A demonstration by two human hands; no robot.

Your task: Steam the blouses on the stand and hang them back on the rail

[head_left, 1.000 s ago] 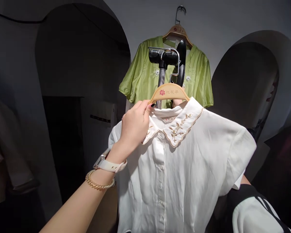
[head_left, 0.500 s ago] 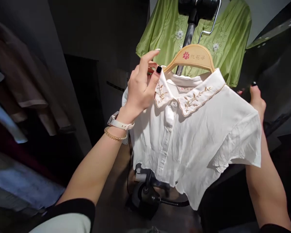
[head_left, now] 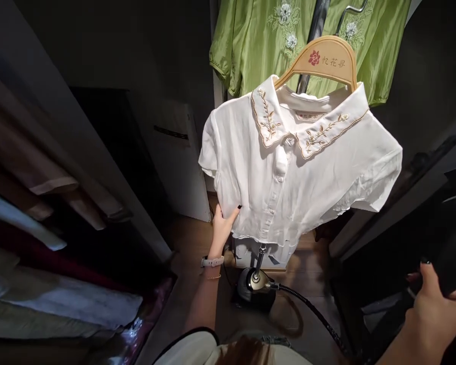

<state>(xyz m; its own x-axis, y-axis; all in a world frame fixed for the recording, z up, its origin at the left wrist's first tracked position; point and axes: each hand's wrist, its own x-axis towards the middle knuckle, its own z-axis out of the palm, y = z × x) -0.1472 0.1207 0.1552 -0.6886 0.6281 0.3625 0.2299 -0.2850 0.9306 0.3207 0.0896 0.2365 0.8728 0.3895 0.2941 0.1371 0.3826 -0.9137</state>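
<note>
As it hangs, the white blouse [head_left: 289, 172] touches the left hand's grip [head_left: 223, 228].

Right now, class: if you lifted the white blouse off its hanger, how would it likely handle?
The white blouse looks light and floppy: thin fabric creases softly above the left hand. It could slip off the wooden hanger, resting only at the shoulders.

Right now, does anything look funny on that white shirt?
Yes: the white blouse puckers into a puffy bump on its button strip, just below the embroidered collar, so it doesn't lie flat there.
</note>
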